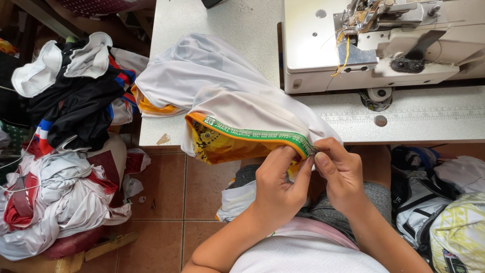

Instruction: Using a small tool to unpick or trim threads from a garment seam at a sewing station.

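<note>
Looking down, here is what you have in front of you.

Hidden: your fingertips cover the end of the green tape band (255,135) where both hands meet, so you cannot tell what lies pinched there; a small dark bit shows between your thumbs, too small to make out.
Cut off: the sewing machine (384,45) runs out of view at the top and right; the heap of clothes (65,151) on your left runs past the left edge; your arms are cut by the bottom edge.
Hard to make out: the underside of the garment hangs below the counter (227,20) edge into your lap, and its lower folds are hidden behind your left forearm.
Left hand (277,187): closed, fingers curled, thumb and forefinger pinching the band's right end.
Right hand (339,174): closed, thumb and fingertips pinching the same spot, touching your left.
Garment: the white shirt (212,86) with yellow lining lies on the counter left of the machine, its banded edge pulled off the front edge toward you.
Right side: more folded cloth (444,202) lies beside your knee, partly out of view.
</note>
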